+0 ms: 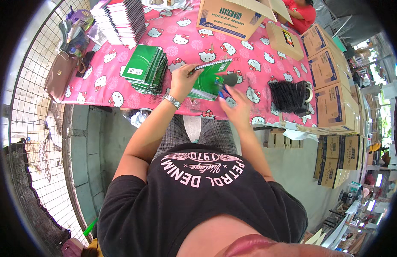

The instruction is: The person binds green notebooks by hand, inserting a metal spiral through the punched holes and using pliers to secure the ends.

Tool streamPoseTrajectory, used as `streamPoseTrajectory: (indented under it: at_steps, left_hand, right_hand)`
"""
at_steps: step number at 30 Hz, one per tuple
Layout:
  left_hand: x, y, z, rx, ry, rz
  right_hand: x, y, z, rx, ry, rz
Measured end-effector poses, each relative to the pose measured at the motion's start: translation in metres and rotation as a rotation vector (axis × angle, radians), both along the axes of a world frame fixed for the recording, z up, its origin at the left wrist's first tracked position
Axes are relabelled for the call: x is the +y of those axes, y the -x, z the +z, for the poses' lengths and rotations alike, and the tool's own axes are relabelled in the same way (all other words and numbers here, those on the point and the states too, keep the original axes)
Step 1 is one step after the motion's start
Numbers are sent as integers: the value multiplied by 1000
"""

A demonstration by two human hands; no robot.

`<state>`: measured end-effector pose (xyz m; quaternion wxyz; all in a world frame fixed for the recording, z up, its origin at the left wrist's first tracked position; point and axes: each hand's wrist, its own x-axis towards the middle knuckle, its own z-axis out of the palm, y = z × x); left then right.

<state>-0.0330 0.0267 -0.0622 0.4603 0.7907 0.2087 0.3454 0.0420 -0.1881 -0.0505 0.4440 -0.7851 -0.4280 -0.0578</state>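
My left hand (183, 81) is closed on the spiral edge of a green spiral notebook (203, 81) and tilts it up over the table. In my right hand (238, 106), near the notebook's lower right side, is a small blue-handled tool (224, 91); blur hides its exact kind. A dark rounded thing (231, 79) lies just beyond the tool, too unclear to name. Left of my left hand stands a stack of green spiral notebooks (142, 64). Right of my right hand lies a bunch of black spiral coils (283, 96).
A tape dispenser (308, 95) stands by the coils at the table's right edge. Taller notebook stacks (119, 21), an open carton (230, 21) and a flat brown box (285, 40) sit farther back. A brown bag (61, 77) rests left. Cartons (331, 103) are piled right; another person (301, 17) is beyond.
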Motion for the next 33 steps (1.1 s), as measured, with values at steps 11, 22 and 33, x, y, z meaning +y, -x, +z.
streamPoseTrajectory:
  at_steps: [11, 22, 33]
  left_hand:
    - [-10, 5, -2, -68, -122, 70]
    - [-11, 13, 16, -140, -215, 130]
    - [113, 131, 38, -62, -28, 642]
  right_hand:
    - [48, 17, 27, -109, 8, 52]
    - [48, 12, 37, 1571, -261, 421]
    - [-52, -50, -91, -43, 389, -202]
